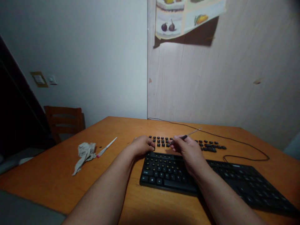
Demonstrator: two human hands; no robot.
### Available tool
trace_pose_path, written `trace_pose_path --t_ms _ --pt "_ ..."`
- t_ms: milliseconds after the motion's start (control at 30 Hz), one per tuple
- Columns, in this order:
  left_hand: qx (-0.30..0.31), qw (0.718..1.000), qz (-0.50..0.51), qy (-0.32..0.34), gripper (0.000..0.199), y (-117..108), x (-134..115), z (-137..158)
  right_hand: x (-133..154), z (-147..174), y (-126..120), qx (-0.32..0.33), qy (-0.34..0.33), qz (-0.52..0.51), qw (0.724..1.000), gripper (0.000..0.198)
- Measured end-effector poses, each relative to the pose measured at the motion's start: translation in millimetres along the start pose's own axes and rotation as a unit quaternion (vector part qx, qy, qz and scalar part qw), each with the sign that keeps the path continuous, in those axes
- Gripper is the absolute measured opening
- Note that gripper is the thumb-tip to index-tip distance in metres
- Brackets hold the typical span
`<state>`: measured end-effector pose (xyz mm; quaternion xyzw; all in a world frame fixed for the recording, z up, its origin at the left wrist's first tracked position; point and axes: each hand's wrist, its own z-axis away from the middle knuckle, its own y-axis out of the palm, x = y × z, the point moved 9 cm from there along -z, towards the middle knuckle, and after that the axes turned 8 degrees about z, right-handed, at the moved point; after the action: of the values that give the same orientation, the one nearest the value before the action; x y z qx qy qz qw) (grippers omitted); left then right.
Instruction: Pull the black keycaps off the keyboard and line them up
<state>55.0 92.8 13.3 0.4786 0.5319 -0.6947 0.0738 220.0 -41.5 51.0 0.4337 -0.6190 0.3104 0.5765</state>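
My left hand (pixel 142 145) is closed, fingers curled down at the left end of the rows of loose black keycaps (pixel 162 141), its fingertips on a keycap there. In my right hand (pixel 187 148) is a slim tool with a black handle (pixel 183 137) and a thin pale shaft pointing away to the right. The fingers are closed round the handle, beside the keycaps. Below both hands lies a black keyboard (pixel 168 184), its upper left key rows stripped to small bare stems, its lower keys in place. My right forearm covers part of its middle.
To the left on the wooden table (pixel 58 175) lie a crumpled pale cloth (pixel 86 153), a white pointed stick with a reddish end (pixel 107 147) and a small black piece (pixel 100 147). The keyboard cable (pixel 234 137) curves along the back. A wooden chair (pixel 65 120) stands behind left.
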Motion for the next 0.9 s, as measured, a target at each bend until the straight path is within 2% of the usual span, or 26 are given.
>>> trace_pose_path --t_ms 200,433,633,767,900 --pt "-0.014 0.994 0.109 -0.025 0.021 2.0 6.1 1.8 2.0 0.7 -0.8 -0.003 -0.005 0.005 1.0 0.03" --pt "-0.052 0.965 0.257 -0.006 0.014 -18.3 -14.9 12.9 2.3 0.2 -4.4 0.004 -0.014 0.043 0.999 0.03" --pt "-0.105 0.951 0.29 -0.002 0.009 -30.0 -20.0 20.0 6.6 1.9 -5.7 -0.001 -0.03 0.062 0.998 0.031" --pt "-0.099 0.948 0.303 -0.007 0.009 -24.5 -22.3 23.0 5.8 2.1 -4.7 0.008 -0.023 0.074 0.997 0.032" --pt "-0.082 0.956 0.281 -0.009 0.01 -19.6 -27.2 25.0 4.8 2.3 -2.5 0.023 -0.019 0.079 0.996 0.032"
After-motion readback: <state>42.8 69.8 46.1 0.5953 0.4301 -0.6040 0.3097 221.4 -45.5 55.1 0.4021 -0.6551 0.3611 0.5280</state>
